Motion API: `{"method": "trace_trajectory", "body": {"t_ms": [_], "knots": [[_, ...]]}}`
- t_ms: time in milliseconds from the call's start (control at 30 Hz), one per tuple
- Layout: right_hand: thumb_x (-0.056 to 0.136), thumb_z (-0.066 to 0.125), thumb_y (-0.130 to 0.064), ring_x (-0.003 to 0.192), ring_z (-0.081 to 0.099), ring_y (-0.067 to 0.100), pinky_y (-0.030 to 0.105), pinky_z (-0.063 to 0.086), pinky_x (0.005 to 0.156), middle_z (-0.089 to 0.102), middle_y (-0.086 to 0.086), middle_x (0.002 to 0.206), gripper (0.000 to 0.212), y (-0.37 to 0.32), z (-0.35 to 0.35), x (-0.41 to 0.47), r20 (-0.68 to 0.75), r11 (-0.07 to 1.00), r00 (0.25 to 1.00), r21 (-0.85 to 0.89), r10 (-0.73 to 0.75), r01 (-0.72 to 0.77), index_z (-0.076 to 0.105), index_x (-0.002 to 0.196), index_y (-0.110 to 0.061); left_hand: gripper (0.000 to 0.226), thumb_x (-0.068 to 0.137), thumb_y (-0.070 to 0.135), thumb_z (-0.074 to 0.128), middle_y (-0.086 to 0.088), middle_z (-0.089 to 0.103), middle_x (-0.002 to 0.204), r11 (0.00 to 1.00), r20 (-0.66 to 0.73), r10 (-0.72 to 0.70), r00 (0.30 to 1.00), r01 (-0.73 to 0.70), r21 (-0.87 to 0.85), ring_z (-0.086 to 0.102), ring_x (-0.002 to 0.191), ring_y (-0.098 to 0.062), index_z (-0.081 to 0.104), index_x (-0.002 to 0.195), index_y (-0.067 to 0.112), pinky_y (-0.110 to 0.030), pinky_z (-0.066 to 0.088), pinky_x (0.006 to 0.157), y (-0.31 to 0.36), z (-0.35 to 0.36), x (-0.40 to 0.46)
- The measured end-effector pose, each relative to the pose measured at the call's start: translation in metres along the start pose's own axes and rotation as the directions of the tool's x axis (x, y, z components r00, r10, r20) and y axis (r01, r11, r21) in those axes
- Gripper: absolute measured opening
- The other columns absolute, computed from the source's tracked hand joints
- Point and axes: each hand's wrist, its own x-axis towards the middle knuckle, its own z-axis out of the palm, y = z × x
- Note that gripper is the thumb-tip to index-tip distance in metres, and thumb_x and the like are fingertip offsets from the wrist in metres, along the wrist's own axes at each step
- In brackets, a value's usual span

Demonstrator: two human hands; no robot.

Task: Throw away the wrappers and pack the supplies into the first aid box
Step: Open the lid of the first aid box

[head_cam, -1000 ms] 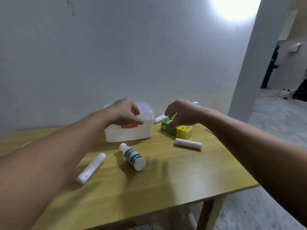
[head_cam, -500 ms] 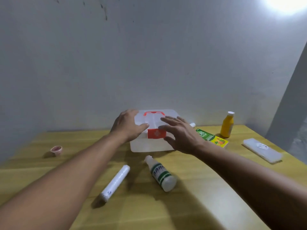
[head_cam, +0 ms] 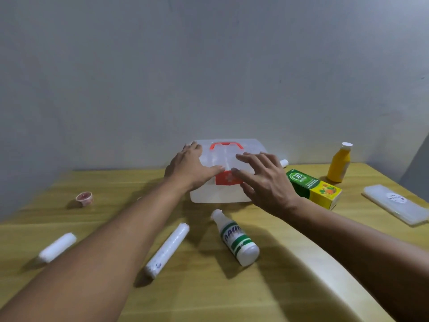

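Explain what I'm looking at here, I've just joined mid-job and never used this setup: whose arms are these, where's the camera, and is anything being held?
There is no machine: these are a person's two bare arms, seen from one wide-angle camera worn on the head, looking forward and down. The left hand rests on the lid of the translucent white plastic first aid box with a red handle and latch; the right hand is spread open at its front. Neither holds anything. The lid looks closed. On the wooden table lie two white bandage rolls, a white bottle with green stripes on its side, a green and yellow carton, an upright orange bottle, a flat clear case and a small pinkish tape roll.
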Motion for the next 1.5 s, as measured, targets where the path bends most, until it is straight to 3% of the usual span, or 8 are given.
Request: {"method": "trace_trajectory", "body": {"t_ms": [333,767,867,1000,1167,1267,1400,1500], "knots": [[0.087,0.062,-0.022,0.103,0.065,0.037,0.048,0.052,0.078,0.065,0.024,0.119,0.036,0.019,0.013,0.000,-0.190,0.961,0.944,-0.123,-0.269,0.249,0.047,0.118,-0.013,0.091,0.080,0.066,0.054,-0.003,0.021,0.160,0.994,0.046,-0.002,0.999,-0.003,0.109,0.028,0.144,-0.028,0.026,0.149,0.015,-0.045,0.034,0.110,0.006,-0.004,0.001],[0.093,0.053,-0.028,0.113,0.061,0.040,0.052,0.050,0.090,0.062,0.023,0.125,0.034,0.011,0.005,-0.004,-0.110,0.972,0.969,-0.105,-0.220,0.209,0.058,0.119,-0.008,0.081,0.087,0.063,0.042,-0.005,0.020,0.160,0.992,0.083,0.003,0.997,-0.014,0.129,0.023,0.145,-0.027,0.026,0.149,0.013,-0.046,0.031,0.111,0.005,-0.002,0.006],[0.096,0.048,-0.023,0.112,0.063,0.034,0.048,0.051,0.089,0.066,0.017,0.123,0.026,0.010,-0.009,0.002,-0.078,0.987,0.984,-0.023,-0.163,0.161,0.067,0.106,-0.008,0.077,0.086,0.068,0.024,-0.007,0.039,0.152,0.990,0.082,-0.013,0.997,0.024,-0.137,0.039,0.136,-0.028,0.044,0.139,0.015,-0.043,0.033,0.110,-0.006,-0.008,0.014],[0.096,0.048,-0.020,0.117,0.061,0.027,0.043,0.049,0.093,0.066,0.010,0.125,0.020,0.009,-0.019,0.010,-0.044,0.989,0.999,0.144,-0.026,0.032,0.065,0.101,-0.010,0.079,0.084,0.070,0.032,0.000,0.034,0.155,0.725,0.039,-0.142,0.989,0.131,-0.677,0.033,0.142,-0.018,0.040,0.144,0.019,-0.041,0.024,0.118,-0.019,-0.003,0.005],[0.096,0.041,-0.022,0.110,0.063,0.025,0.040,0.051,0.091,0.069,0.009,0.119,0.031,0.007,-0.033,0.029,-0.061,0.946,0.987,0.299,0.147,-0.122,0.066,0.106,-0.009,0.065,0.097,0.059,0.016,0.003,0.070,0.108,0.526,0.077,-0.165,0.983,0.154,-0.837,0.066,0.089,0.005,0.065,0.115,0.020,-0.009,0.049,0.070,-0.029,0.011,-0.009],[0.096,0.045,-0.018,0.103,0.066,0.028,0.040,0.053,0.087,0.071,0.011,0.113,0.028,0.008,-0.039,0.040,-0.054,0.924,0.980,0.345,0.194,-0.164,0.066,0.110,-0.006,0.075,0.092,0.065,0.012,-0.004,0.068,0.118,0.505,0.073,-0.149,0.986,0.139,-0.852,0.063,0.109,-0.013,0.063,0.124,0.019,-0.031,0.050,0.093,-0.028,0.020,-0.016],[0.097,0.045,-0.020,0.094,0.064,0.029,0.043,0.053,0.080,0.071,0.012,0.108,0.029,0.014,-0.047,0.058,-0.043,0.896,0.968,0.391,0.246,-0.210,0.065,0.113,-0.007,0.101,0.068,0.093,0.015,-0.003,0.038,0.153,0.696,0.072,-0.142,0.987,0.151,-0.702,0.035,0.141,-0.024,0.036,0.144,0.029,-0.054,0.030,0.114,-0.028,0.025,-0.018],[0.097,0.045,-0.020,0.083,0.061,0.030,0.035,0.045,0.068,0.071,0.012,0.097,0.025,0.027,-0.048,0.081,-0.056,0.885,0.953,0.391,0.298,-0.253,0.066,0.108,-0.010,0.091,0.079,0.081,0.008,0.006,0.006,0.162,0.906,0.010,-0.046,0.999,0.046,-0.421,0.002,0.150,-0.015,0.014,0.152,0.027,-0.053,0.004,0.121,-0.028,0.030,-0.015]]}}
